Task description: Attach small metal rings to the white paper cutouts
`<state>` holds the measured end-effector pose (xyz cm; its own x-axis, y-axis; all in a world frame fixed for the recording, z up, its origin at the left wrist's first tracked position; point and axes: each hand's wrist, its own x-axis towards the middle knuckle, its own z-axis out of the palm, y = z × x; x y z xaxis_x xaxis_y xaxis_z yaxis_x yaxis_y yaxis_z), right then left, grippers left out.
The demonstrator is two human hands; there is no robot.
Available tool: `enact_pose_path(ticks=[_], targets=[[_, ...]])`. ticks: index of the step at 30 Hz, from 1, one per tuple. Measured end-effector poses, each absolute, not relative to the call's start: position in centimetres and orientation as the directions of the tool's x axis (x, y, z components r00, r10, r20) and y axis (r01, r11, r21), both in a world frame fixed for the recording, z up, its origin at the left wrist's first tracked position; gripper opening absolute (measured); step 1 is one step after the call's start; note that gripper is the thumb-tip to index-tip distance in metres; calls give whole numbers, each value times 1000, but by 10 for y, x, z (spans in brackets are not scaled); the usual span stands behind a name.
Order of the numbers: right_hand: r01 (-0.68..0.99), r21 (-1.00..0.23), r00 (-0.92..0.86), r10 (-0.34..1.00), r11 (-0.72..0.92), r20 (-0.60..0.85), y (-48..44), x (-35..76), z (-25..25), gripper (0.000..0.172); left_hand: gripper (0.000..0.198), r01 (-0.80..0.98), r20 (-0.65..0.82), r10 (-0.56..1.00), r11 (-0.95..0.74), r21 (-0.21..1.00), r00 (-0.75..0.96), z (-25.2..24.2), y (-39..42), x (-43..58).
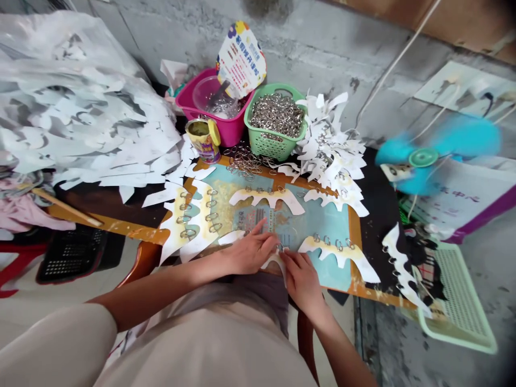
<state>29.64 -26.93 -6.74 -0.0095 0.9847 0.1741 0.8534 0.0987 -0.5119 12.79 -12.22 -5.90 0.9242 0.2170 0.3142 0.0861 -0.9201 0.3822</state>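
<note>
L hand & R hand both pinching white card strip w/ small metal ring, near front edge of desk; both grips clenched; ring only just visible; risk: ring slipping out, or card tearing at hole if twisted; loose rings by green basket liable to scatter if knocked; blue fan draught could lift ringed cards.
</note>
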Motion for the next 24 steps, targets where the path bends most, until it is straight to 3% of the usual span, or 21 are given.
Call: enact_pose_path(ticks=[3,6,11,17,21,24], targets=[[860,-500,-10,984,98,177,-269,296,-69,45,36,117,326,311,-859,498,893,-50,-127,122],[854,-512,-4,986,92,170,-269,295,-70,46,47,143,361,342,-866,479,868,-46,-133,119],[833,-549,29,984,74,176,-268,294,-69,44,33,121,425,270,-931,345,864,-60,-135,129],[802,-595,89,978,43,191,-266,297,-69,34,22,130,458,306,-917,376,835,-78,-134,138],[748,-663,142,974,13,179,-264,300,-69,27,26,104,456,247,-943,316,855,-76,-130,136],[765,-643,118,978,23,175,-260,303,-67,25,32,73,405,211,-942,329,890,-67,-128,134]])
